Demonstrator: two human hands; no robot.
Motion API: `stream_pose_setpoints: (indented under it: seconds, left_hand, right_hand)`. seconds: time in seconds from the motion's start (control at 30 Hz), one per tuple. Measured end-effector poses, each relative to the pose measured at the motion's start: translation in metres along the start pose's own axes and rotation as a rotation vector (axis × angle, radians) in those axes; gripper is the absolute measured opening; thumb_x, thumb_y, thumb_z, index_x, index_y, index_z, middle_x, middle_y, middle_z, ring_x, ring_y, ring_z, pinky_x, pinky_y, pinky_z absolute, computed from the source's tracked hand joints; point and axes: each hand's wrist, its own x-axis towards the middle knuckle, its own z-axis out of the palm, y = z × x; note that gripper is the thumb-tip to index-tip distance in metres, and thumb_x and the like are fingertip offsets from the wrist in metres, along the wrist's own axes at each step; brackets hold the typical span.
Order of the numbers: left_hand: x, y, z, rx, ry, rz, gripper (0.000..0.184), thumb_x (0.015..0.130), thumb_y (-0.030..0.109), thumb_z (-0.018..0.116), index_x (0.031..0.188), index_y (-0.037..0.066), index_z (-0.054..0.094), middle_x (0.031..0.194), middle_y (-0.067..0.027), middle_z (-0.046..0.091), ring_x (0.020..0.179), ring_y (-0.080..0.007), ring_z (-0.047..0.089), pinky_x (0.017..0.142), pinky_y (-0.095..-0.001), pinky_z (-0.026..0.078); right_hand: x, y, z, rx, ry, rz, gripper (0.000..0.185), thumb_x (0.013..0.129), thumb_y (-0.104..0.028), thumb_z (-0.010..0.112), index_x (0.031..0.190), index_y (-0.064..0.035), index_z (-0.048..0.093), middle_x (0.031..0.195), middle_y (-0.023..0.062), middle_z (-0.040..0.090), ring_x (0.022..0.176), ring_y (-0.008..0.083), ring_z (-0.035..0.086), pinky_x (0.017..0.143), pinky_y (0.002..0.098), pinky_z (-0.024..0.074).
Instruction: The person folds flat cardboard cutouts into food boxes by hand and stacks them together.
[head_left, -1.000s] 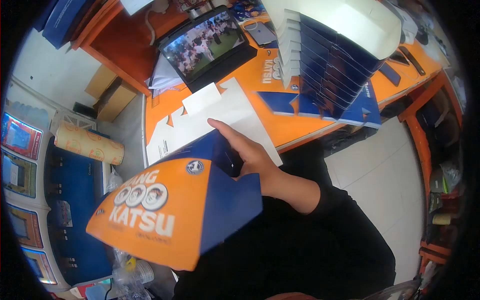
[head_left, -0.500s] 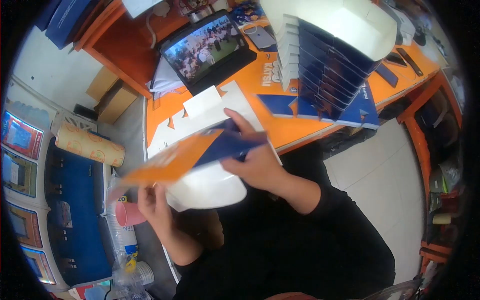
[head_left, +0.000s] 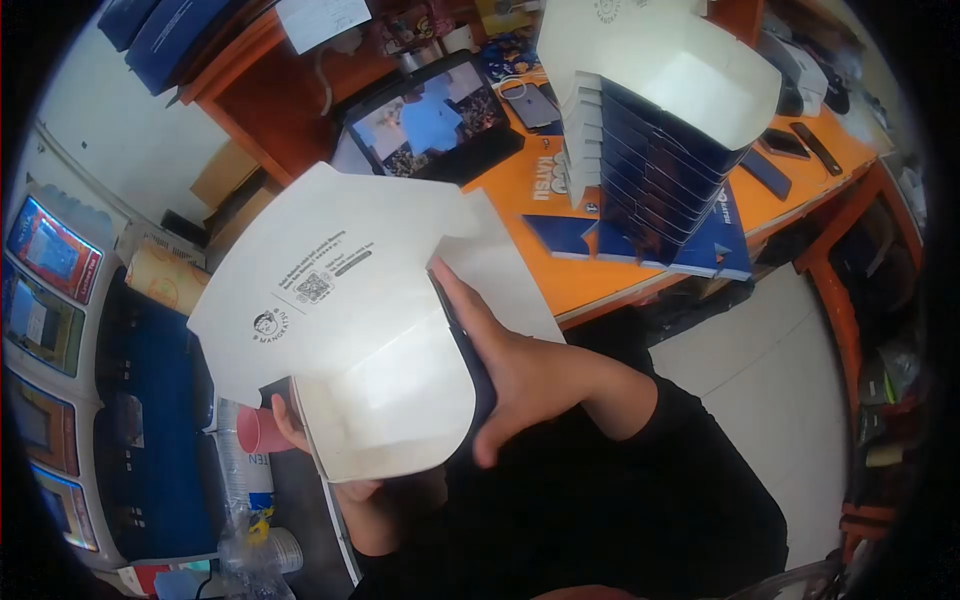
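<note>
Nearest me is the open box (head_left: 385, 415), between both hands: my left hand (head_left: 360, 492) is clamped on its left side, while my right hand (head_left: 515, 380) braces its right wall, thumb and fingers apart. I'd press evenly, keeping its corners square and raised lid (head_left: 290, 285) uncreased. Beyond it lies a white sheet (head_left: 510, 270); farther right, a nested stack (head_left: 650, 160).

Orange tabletop (head_left: 575, 290): flat white sheet (head_left: 512, 250), flat navy blanks (head_left: 562, 236) to its right. Lit screen (head_left: 430, 120) behind, dark phone (head_left: 785, 143) at far right.
</note>
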Motion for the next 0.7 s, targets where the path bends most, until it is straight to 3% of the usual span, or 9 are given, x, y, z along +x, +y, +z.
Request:
stream_pose_setpoints:
  seconds: [0.13,0.23,0.3,0.4,0.47,0.53,0.57,0.67,0.7]
  left_hand:
    - [0.007,0.023,0.008,-0.102,0.057,0.024,0.126,0.063,0.048,0.081,0.150,0.008,-0.001,0.147,-0.0216,0.028,0.135,-0.0344,0.034,0.112,-0.0477,0.027]
    - [0.020,0.038,0.020,-0.166,0.069,0.054,0.125,0.063,0.044,0.081,0.150,0.008,0.000,0.145,-0.0221,0.030,0.134,-0.0349,0.035,0.112,-0.0473,0.027]
    - [0.039,0.044,0.031,-0.198,0.094,0.092,0.125,0.063,0.042,0.082,0.151,0.008,0.000,0.144,-0.0225,0.032,0.133,-0.0352,0.036,0.112,-0.0470,0.028]
    - [0.089,0.053,0.054,-0.262,0.137,0.204,0.125,0.062,0.038,0.083,0.151,0.008,0.000,0.142,-0.0231,0.034,0.132,-0.0357,0.037,0.112,-0.0466,0.028]
    - [0.123,0.071,0.080,-0.195,0.208,0.331,0.121,0.062,0.034,0.083,0.150,0.007,0.005,0.140,-0.0223,0.036,0.131,-0.0360,0.039,0.110,-0.0457,0.032]
    - [0.155,0.082,0.104,0.160,0.304,0.627,0.115,0.065,0.030,0.082,0.150,0.005,0.009,0.139,-0.0211,0.035,0.130,-0.0352,0.040,0.109,-0.0438,0.035]
    - [0.169,0.078,0.120,0.211,0.326,0.734,0.112,0.067,0.030,0.081,0.149,0.005,0.010,0.139,-0.0207,0.035,0.130,-0.0345,0.039,0.109,-0.0430,0.034]
    - [0.183,0.054,0.171,0.288,0.168,0.803,0.100,0.073,0.033,0.079,0.147,0.004,0.018,0.137,-0.0213,0.036,0.129,-0.0324,0.039,0.108,-0.0420,0.032]
    - [0.181,0.054,0.183,0.353,0.073,0.774,0.102,0.072,0.035,0.079,0.146,0.004,0.017,0.138,-0.0226,0.034,0.129,-0.0332,0.038,0.108,-0.0428,0.031]
  right_hand:
    - [0.011,-0.018,0.009,-0.204,0.079,-0.019,0.120,0.077,-0.026,0.080,0.148,-0.0040,-0.013,0.151,0.0309,0.005,0.140,0.0466,0.019,0.112,0.0484,0.0274]
    - [0.016,-0.049,-0.009,-0.261,0.050,-0.171,0.108,0.083,-0.019,0.073,0.148,-0.0049,-0.012,0.150,0.0297,0.008,0.133,0.0476,0.034,0.104,0.0504,0.0385]
    - [0.023,-0.071,-0.030,-0.372,0.065,-0.275,0.107,0.084,-0.038,0.071,0.150,-0.0046,-0.006,0.150,0.0298,0.013,0.129,0.0472,0.040,0.101,0.0487,0.0430]
    - [0.036,-0.112,-0.068,-0.485,0.141,-0.468,0.106,0.073,-0.039,0.080,0.150,-0.0017,0.017,0.149,0.0233,0.030,0.136,0.0355,0.034,0.112,0.0427,0.0303]
    - [0.038,-0.151,-0.093,-0.698,0.264,-0.323,0.080,0.077,-0.047,0.074,0.134,0.0006,0.045,0.116,0.0176,0.056,0.099,0.0257,0.057,0.086,0.0337,0.0459]
    - [0.033,-0.176,-0.114,-1.126,0.278,-0.441,0.072,0.078,-0.051,0.072,0.126,0.0006,0.056,0.100,0.0154,0.065,0.084,0.0226,0.065,0.075,0.0307,0.0509]
    - [0.025,-0.185,-0.124,-1.352,0.248,-0.613,0.075,0.075,-0.046,0.076,0.129,0.0000,0.053,0.109,0.0163,0.063,0.095,0.0269,0.062,0.084,0.0336,0.0472]
    - [0.026,-0.215,-0.071,-1.679,0.184,-0.694,0.060,0.071,-0.045,0.078,0.113,-0.0054,0.062,0.093,0.0122,0.066,0.088,0.0263,0.063,0.080,0.0373,0.0461]
    - [0.022,-0.222,-0.074,-1.659,0.150,-0.520,0.057,0.074,-0.044,0.077,0.113,-0.0053,0.063,0.093,0.0112,0.066,0.082,0.0232,0.064,0.074,0.0347,0.0471]
